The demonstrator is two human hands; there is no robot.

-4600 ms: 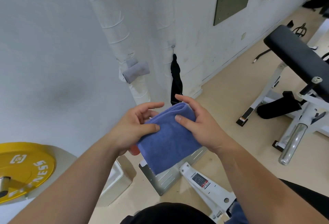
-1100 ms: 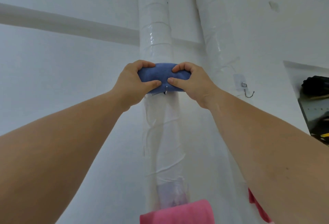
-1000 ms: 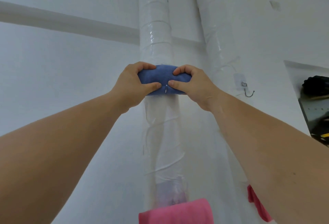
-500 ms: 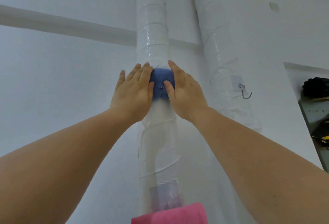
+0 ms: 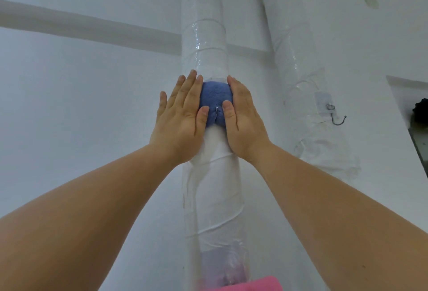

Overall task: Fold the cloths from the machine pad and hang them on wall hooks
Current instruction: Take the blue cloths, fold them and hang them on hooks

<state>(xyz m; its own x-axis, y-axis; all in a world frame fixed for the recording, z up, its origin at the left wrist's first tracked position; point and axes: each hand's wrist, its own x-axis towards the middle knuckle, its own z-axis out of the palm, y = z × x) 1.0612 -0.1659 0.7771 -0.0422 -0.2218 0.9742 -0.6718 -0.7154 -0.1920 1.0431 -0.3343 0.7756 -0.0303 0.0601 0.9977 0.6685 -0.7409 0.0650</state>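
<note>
Evidently the folded blue terry cloth [image 5: 215, 96] hangs on a metal hook [image 5: 216, 113] on the white wrapped pipe [image 5: 208, 36], left hand [image 5: 183, 117] and right hand [image 5: 243, 119] pressing it with straight fingers [image 5: 190, 87]; another wall hook [image 5: 337, 118] stands bare.

The blue cloth [image 5: 215, 96] is covered on both sides by the left hand [image 5: 183, 119] and the right hand [image 5: 243, 119], which are laid flat against it. Only its middle strip is seen, and its full outline cannot be told. Of the hook under it, only a thin metal tip [image 5: 216, 112] is shown between the thumbs. A pink cloth [image 5: 250, 285] is cut off by the bottom edge. Just above it, a purplish patch [image 5: 224, 267] on the wrapped pipe [image 5: 217, 198] is blurred and cannot be identified. A dark object [image 5: 422, 112] is cut by the right edge. The left forearm [image 5: 92, 209] and right forearm [image 5: 335, 198] are cut by the frame.
</note>
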